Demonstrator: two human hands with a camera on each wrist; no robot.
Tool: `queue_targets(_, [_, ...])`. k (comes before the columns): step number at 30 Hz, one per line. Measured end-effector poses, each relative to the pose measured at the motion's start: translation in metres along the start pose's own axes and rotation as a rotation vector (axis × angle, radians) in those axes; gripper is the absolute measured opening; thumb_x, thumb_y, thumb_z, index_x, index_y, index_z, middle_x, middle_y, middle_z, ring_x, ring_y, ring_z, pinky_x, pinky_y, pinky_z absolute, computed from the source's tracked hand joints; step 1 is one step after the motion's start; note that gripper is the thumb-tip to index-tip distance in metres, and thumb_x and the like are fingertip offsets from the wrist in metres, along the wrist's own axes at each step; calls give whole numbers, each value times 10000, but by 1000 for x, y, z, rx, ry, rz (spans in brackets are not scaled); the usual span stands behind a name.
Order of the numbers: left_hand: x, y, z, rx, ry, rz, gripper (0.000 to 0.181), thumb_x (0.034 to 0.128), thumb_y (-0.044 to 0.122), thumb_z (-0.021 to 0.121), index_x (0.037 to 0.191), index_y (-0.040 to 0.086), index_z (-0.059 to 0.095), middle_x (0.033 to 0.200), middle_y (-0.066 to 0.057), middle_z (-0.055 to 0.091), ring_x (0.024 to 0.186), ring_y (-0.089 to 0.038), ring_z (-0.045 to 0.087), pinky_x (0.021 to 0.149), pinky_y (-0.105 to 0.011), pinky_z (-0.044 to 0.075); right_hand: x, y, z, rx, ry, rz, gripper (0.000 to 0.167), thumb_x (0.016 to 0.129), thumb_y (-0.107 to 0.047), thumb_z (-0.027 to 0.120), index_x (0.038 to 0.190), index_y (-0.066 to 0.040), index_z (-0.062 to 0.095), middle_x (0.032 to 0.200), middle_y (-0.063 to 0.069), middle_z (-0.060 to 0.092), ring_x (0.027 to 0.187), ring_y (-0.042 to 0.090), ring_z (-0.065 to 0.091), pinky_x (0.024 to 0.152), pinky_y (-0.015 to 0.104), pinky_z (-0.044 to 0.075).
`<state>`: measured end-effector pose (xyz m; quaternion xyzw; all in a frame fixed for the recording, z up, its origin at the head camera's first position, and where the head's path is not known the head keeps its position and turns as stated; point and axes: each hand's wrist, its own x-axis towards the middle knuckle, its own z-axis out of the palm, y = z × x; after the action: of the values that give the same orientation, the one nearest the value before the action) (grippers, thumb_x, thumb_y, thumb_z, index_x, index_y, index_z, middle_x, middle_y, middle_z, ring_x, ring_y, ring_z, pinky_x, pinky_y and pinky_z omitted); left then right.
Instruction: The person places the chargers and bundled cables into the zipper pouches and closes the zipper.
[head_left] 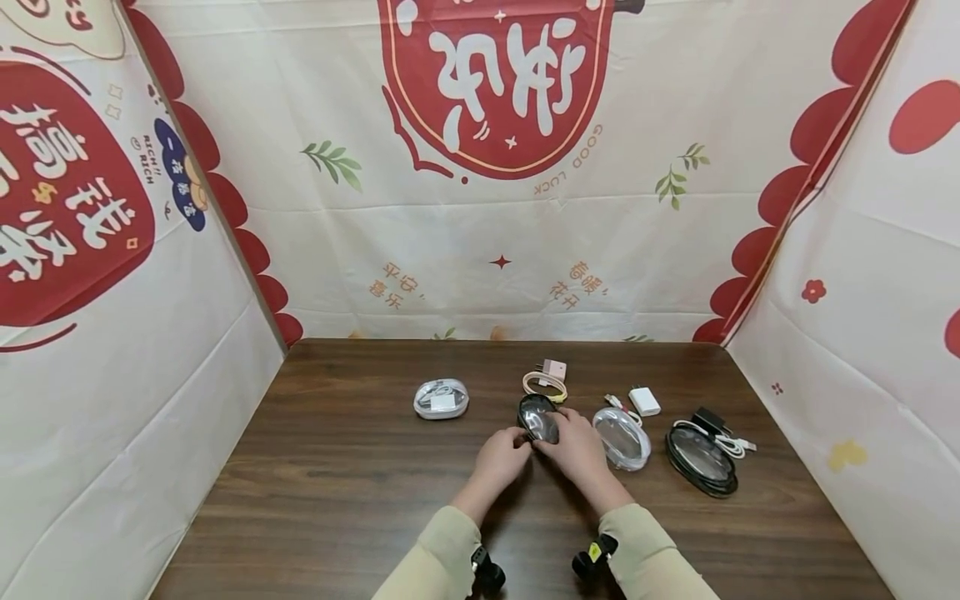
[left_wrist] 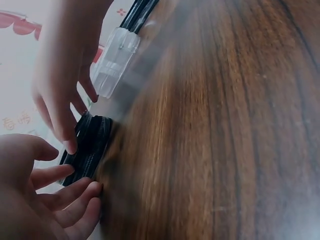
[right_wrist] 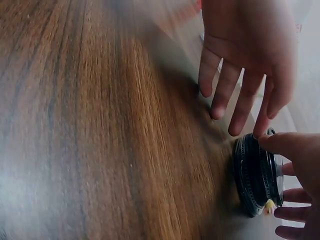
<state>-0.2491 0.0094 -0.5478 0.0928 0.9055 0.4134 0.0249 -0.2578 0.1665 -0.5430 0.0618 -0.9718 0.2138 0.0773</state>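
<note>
Currently, my right grip [head_left: 576, 446], part-curled, holds the black case [head_left: 536, 415]; my left grip [head_left: 501, 457], fingers extended, touches its edge.

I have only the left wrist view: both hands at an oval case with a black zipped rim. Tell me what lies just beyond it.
Observer: A pale pink, block-shaped plastic charger lies past the oval black-rimmed case.
Operator: Now report what sits off to the person's left.
Observer: An oval clear plastic case with something white inside, farther left than the left hand.
Operator: Cover the far right.
Observer: A black, block-shaped plastic charger lies by another black-rimmed oval case.
</note>
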Motion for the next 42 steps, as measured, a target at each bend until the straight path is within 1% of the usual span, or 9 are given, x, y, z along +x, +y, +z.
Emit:
queue_targets(4, [-5,-3,-6,-32,-11,-4,293,898,172,580,1130,39,697,1013,-50,701,954,-226,640,817,-388,501,-1,0,2,36,-23,-27,563,771,-314,808,1221,-20,641,1296,248,549,1134,431,542,888,560,446])
queue_targets(9, [-11,-7,-11,-67,-1,-12,293,892,164,574,1123,33,696,1013,-68,706,970,-239,646,828,-388,503,-3,-2,4,58,-58,-58,556,779,-287,803,1242,-26,641,1363,234,520,1159,452,525,909,559,441])
queue_targets(19, [-19,-22,-29,-155,87,-81,243,880,147,585,1067,25,679,972,-81,689,924,-252,631,820,-416,493,-14,-14,8,188,-109,-117,501,813,-253,783,1237,-19,655,1383,215,510,1234,425,486,987,529,403])
queue_targets(24, [-23,-31,-36,-198,153,-93,322,853,73,591,1165,1,624,950,-99,677,896,-250,630,801,-416,492,-18,-19,9,263,-141,-160,473,824,-235,763,1234,-23,658,1390,194,514,1259,400,476,1011,520,387])
queue_targets(27, [-25,-37,-41,-200,167,-76,393,837,35,586,1227,-6,603,968,-122,675,907,-263,635,806,-430,493,-21,-21,10,296,-172,-198,469,831,-233,750,1240,-23,654,1399,180,510,1275,386,467,1020,520,379])
queue_targets(30, [-26,-43,-49,-197,147,-39,438,816,-10,571,1253,-14,601,1027,-155,670,941,-297,640,832,-459,493,-22,-23,12,323,-200,-233,472,840,-236,738,1250,-19,646,1410,173,502,1289,377,454,1026,524,371])
queue_targets(38, [-27,-67,-69,-76,-11,182,501,773,-128,627,1259,-6,615,1154,-190,631,1053,-338,595,887,-455,485,-23,-27,16,365,-295,-327,483,843,-233,741,1263,-21,634,1434,122,491,1305,342,444,1036,514,362])
queue_targets(40, [-28,-71,-73,-50,-41,207,460,801,-113,648,1245,7,634,1186,-181,631,1087,-336,588,905,-455,480,-23,-28,16,369,-301,-328,477,843,-230,738,1260,-23,636,1434,113,492,1305,340,444,1036,514,363])
queue_targets(42, [-29,-73,-76,-29,-50,196,399,835,-71,667,1220,32,663,1190,-157,639,1107,-320,586,921,-451,473,-22,-29,15,373,-303,-325,469,848,-235,730,1256,-22,639,1429,113,498,1302,339,448,1036,517,362])
